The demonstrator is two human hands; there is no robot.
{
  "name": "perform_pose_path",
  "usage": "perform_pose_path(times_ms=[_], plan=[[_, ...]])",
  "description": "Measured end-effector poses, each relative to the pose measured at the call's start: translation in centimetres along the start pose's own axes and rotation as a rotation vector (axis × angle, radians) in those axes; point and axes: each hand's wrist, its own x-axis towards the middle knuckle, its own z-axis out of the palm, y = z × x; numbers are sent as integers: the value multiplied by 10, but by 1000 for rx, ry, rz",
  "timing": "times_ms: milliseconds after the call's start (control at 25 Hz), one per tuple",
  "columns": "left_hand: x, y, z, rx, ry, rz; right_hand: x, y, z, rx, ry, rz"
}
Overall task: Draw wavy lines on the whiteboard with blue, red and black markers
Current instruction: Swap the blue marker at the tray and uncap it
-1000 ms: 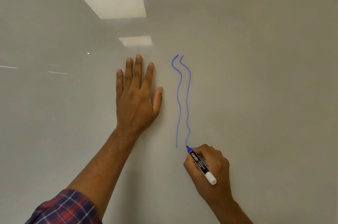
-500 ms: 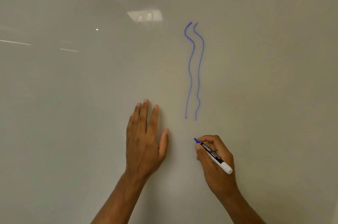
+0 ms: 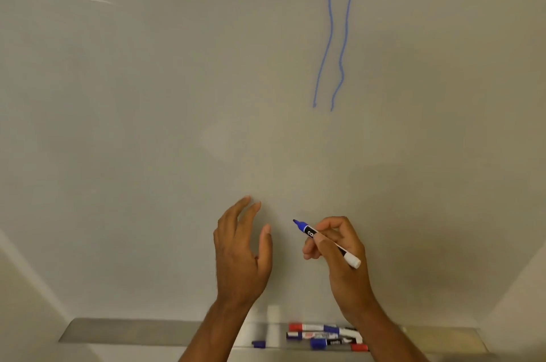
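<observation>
Head view.
- Blue marker (image 3: pixel 305 230): uncapped, tip pointing up-left, held in the air in front of the whiteboard (image 3: pixel 147 125), well below the ends of the two blue wavy lines (image 3: pixel 331 27).
- Right hand (image 3: pixel 344 273) pinches the barrel mid-length between thumb and forefingers, white tail end sticking out behind.
- Left hand (image 3: pixel 240 255) holds nothing. Fingers are loosely spread and slightly bent; I cannot tell if they touch the board.
- Handling, as judged: light, rigid plastic barrel, smooth, so it could roll in a loose grip. Best held at mid-barrel near the label, clear of the wet tip. Board glossy and hard.
- Marker tray (image 3: pixel 133 330) at the bottom edge holds spare markers (image 3: pixel 322 335) with red and blue ends, plus a loose blue cap (image 3: pixel 258 343).

Against half a second earlier:
- Left hand lay flat with straight fingers, now relaxed.
- Marker tip sits farther below the lines.
- View has tipped down: tray now shows, line tops cut off.
</observation>
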Motion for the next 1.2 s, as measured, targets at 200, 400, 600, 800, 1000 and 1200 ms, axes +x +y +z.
perform_pose_path(times_ms=[200, 400, 600, 800, 1000, 1200], plan=[[-68, -41, 3, -183, -87, -341, -37, 43, -11, 44, -5, 244], [-127, -95, 7, -105, -285, -574, -63, 72, -15, 240, 77, 549], [-172, -132, 15, 45, -542, -618, -79, 94, -16, 106, 7, 650], [-203, -156, 36, 155, -802, -620, -95, 111, -19, 1, 2, 743], [-211, -167, 64, 261, -998, -516, -105, 123, -14, -95, 92, 805], [-211, -182, 86, 380, -1083, -317, -105, 128, -13, -107, 105, 851]])
